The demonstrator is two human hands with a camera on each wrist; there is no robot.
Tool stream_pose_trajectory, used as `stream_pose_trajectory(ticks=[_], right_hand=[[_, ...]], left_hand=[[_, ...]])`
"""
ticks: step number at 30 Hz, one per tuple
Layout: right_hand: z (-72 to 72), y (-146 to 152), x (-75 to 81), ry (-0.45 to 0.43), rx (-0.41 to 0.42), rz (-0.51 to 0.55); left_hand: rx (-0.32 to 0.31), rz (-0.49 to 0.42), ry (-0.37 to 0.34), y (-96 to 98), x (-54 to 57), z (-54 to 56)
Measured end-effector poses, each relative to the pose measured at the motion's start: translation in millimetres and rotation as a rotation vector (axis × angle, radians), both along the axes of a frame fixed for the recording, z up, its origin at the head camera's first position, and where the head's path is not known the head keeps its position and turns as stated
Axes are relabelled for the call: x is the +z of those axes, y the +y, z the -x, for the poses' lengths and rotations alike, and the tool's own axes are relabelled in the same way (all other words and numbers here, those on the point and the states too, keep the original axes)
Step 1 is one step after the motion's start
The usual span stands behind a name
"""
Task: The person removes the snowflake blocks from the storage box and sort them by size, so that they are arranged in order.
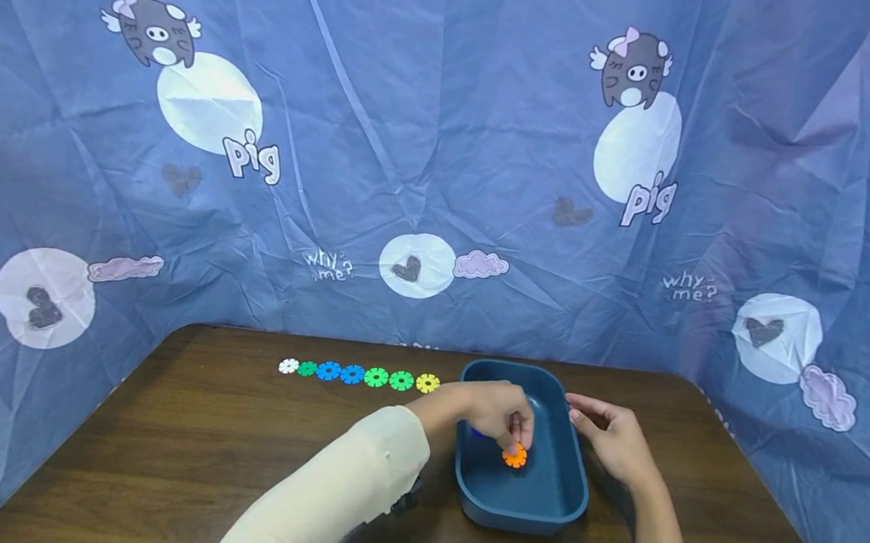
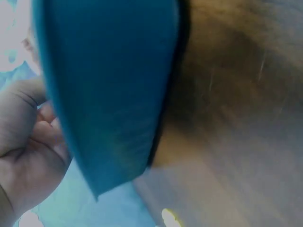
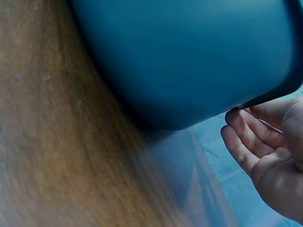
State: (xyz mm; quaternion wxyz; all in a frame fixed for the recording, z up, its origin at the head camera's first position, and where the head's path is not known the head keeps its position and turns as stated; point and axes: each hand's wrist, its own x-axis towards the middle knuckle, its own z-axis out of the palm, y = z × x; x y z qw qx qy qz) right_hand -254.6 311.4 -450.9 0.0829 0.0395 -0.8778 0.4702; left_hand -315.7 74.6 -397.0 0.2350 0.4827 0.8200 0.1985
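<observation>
In the head view my left hand [image 1: 500, 410] reaches into the blue plastic bin [image 1: 520, 516] and pinches an orange snowflake disc [image 1: 516, 457] between thumb and fingers. A dark blue piece [image 1: 476, 433] shows partly behind that hand in the bin. My right hand [image 1: 616, 440] touches the bin's right side near the rim, its fingers fairly straight. The right wrist view has its fingertips [image 3: 233, 118] against the outer wall just under the rim. In the left wrist view, the bin's wall hides my left fingertips and the disc.
Left of the bin, a row of snowflake discs lies along the table's back: a white disc [image 1: 289, 365], then green, blue and green ones, and a yellow disc [image 1: 427, 383] nearest the bin. A blue printed curtain [image 1: 433, 188] hangs behind the brown wooden table [image 1: 193, 431].
</observation>
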Motion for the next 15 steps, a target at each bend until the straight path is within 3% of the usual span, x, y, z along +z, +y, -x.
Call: stream_pose_trajectory(ticks=[9, 15], right_hand=[[-2.6, 0, 1.0, -0.015, 0.008, 0.005], [-2.7, 0, 0.1, -0.007, 0.009, 0.011]], left_hand=[[0.076, -0.182, -0.099, -34.3, 25.0, 21.5], [0.206, -0.211, -0.11, -72.9, 39.2, 34.8]])
